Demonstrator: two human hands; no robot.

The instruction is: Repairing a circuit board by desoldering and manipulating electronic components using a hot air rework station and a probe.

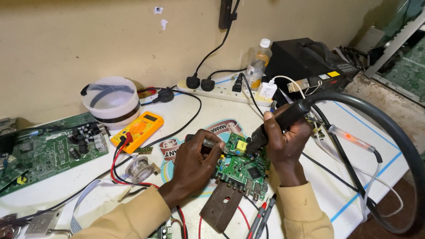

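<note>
A small green circuit board (241,167) lies on the white table (66,186) between my hands. My left hand (195,161) rests at the board's left edge and grips a thin metal tool, tweezers by the look (208,142), with its tip over the board. My right hand (285,135) is closed around the black handle of a hot-air gun (276,124), nozzle aimed down at the board's upper part near a yellow component (241,144). A thick black hose (380,119) loops from the handle to the right.
A yellow multimeter (138,128) with red and black leads, a solder spool (139,168), a larger green board (53,148) and a white tub (110,101) lie left. A power strip (221,88), bottle (258,62) and black station box (310,62) stand behind. A brown wooden block (221,206) lies in front.
</note>
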